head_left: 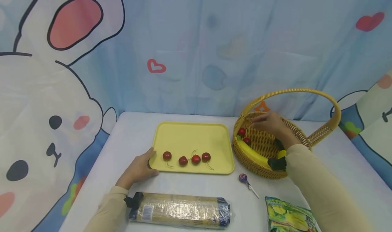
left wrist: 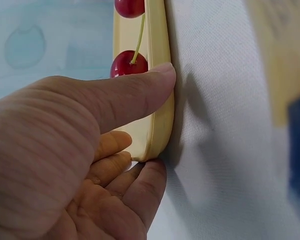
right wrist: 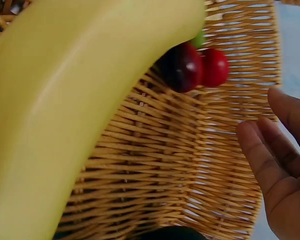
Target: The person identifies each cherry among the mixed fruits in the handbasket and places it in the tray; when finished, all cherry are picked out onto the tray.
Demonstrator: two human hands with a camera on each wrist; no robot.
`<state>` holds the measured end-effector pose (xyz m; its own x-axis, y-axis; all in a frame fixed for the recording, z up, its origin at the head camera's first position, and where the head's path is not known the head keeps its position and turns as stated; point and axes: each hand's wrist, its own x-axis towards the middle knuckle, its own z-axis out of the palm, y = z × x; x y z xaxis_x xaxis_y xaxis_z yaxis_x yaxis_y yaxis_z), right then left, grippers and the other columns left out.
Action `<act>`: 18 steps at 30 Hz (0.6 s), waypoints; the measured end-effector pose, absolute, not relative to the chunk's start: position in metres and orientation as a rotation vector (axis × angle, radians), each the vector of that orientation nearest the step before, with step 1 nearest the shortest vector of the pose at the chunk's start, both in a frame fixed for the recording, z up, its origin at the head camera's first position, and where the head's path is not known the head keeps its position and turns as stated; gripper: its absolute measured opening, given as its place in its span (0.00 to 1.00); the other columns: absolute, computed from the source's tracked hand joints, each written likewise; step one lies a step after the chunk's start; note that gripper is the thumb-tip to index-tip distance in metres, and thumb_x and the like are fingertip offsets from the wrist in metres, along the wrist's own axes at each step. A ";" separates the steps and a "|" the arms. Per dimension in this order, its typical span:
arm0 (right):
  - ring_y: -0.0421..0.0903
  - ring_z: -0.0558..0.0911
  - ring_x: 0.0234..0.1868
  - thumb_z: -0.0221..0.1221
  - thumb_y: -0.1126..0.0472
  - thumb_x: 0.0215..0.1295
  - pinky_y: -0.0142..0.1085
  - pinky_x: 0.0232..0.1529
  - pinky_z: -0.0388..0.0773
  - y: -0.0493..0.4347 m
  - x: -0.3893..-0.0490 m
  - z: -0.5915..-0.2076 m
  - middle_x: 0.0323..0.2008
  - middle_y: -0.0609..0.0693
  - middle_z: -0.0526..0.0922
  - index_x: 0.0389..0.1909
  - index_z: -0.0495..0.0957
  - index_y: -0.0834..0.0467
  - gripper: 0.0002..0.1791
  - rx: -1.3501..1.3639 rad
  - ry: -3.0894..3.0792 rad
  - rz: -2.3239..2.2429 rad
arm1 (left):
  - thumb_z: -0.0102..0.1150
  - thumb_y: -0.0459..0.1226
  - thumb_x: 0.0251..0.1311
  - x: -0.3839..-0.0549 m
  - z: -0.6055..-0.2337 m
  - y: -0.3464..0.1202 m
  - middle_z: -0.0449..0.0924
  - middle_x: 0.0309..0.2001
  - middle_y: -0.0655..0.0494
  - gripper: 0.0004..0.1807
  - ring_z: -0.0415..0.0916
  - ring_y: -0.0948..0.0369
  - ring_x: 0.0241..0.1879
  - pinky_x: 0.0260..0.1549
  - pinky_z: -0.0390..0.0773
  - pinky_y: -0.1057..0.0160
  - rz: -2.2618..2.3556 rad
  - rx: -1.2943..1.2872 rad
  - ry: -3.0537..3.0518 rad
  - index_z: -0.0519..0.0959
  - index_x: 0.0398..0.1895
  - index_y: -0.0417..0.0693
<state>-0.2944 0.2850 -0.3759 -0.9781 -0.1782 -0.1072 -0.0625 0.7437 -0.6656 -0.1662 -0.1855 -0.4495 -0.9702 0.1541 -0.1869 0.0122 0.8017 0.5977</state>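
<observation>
At the near left corner of a yellow tray [head_left: 193,136], my left hand [head_left: 139,167] grips the edge. In the left wrist view its thumb [left wrist: 140,92] lies along the rim, with the fingers round the corner. Several red cherries with stems, one of them a cherry [head_left: 166,156] close to this hand, lie along the tray's near side. My right hand [head_left: 269,124] hovers over the far part of a wicker basket [head_left: 306,92], its fingers apart and holding nothing. Inside the basket are a banana [right wrist: 65,100] and two cherries [right wrist: 215,67].
A lollipop [head_left: 244,179] lies between tray and basket. Nearer me are a long plastic-wrapped package [head_left: 180,210] and a green packet [head_left: 289,215] with yellow fruit printed on it. The basket's tall handle arches behind my right hand. A printed curtain [head_left: 196,48] hangs behind the table.
</observation>
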 end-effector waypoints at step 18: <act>0.59 0.82 0.56 0.67 0.54 0.63 0.52 0.57 0.81 0.268 -0.310 -0.413 0.53 0.61 0.84 0.56 0.81 0.63 0.24 -0.127 2.602 -1.076 | 0.73 0.36 0.51 -0.168 -0.453 -0.187 0.57 0.75 0.39 0.49 0.60 0.42 0.72 0.71 0.62 0.45 0.924 0.132 2.775 0.57 0.74 0.33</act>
<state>-0.3096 0.2680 -0.4127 -0.9443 -0.2020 -0.2597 0.0402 0.7124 -0.7007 -0.1682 -0.1869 -0.4531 -0.9732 0.1515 -0.1733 0.0174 0.7991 0.6009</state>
